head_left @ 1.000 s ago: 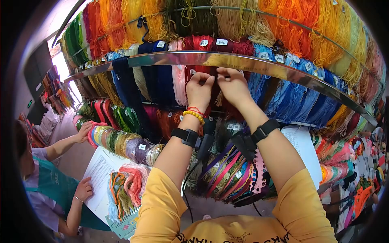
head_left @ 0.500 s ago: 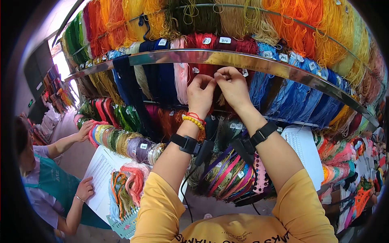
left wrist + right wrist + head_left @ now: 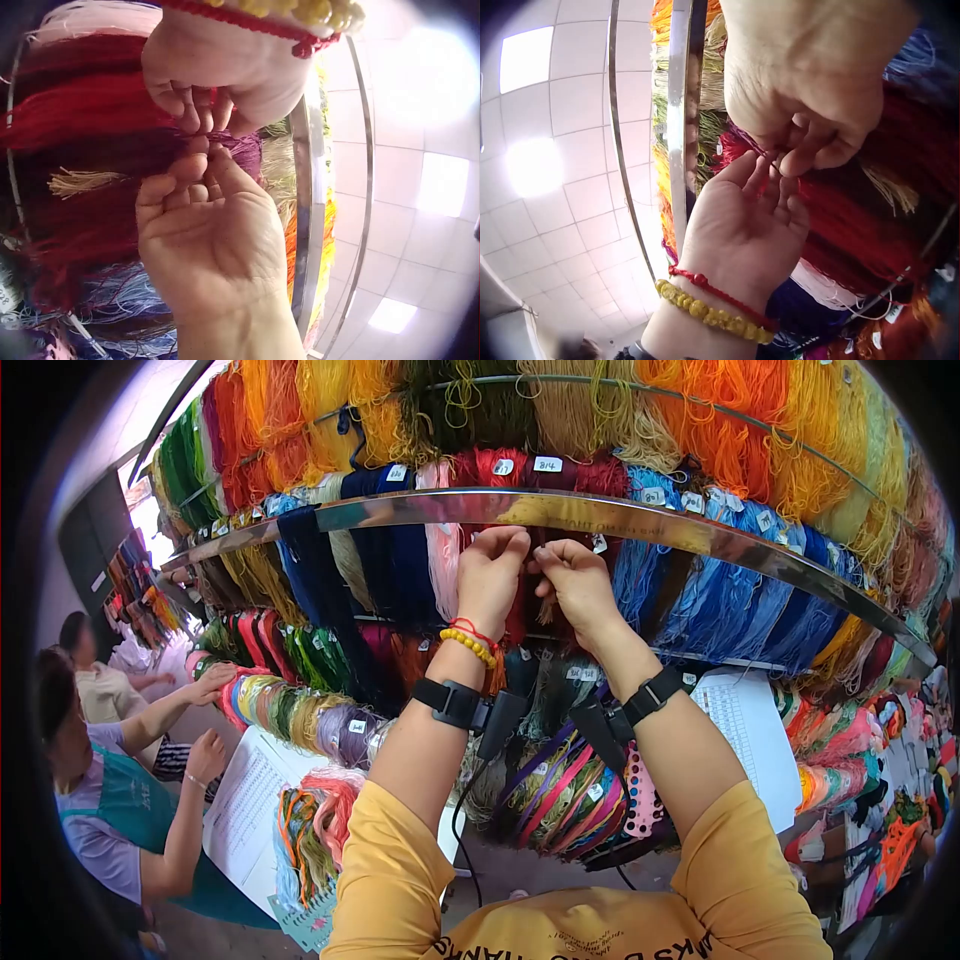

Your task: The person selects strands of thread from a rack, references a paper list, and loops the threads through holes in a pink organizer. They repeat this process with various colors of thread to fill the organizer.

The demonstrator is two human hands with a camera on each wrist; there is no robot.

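Note:
Both hands work close together at a hank of dark purple-red thread [image 3: 251,154] on the rack, just below the metal rail [image 3: 420,508]. My left hand [image 3: 488,585], with a red cord and yellow beads at the wrist, pinches strands between thumb and fingertips. Facing it, my right hand [image 3: 582,585] has its thumb and forefinger pinched on the same strands, as the left wrist view shows. The fingertips of the two hands nearly meet. A pale tan tassel [image 3: 82,182] hangs against the dark red hanks. Brighter red thread [image 3: 82,105] lies beside the purple-red.
Colour-sorted hanks with number tags [image 3: 547,464] fill the rack above and below the rail. Pale pink [image 3: 444,570] and blue thread [image 3: 730,600] flank the hands. At left, a person in a green apron [image 3: 140,810] stands by printed sheets [image 3: 250,790] and thread bundles [image 3: 320,810].
My left hand has risen slightly and my right hand has dropped a little, fingertips staying close. The person at left has lifted a hand off the sheet; another person now shows behind.

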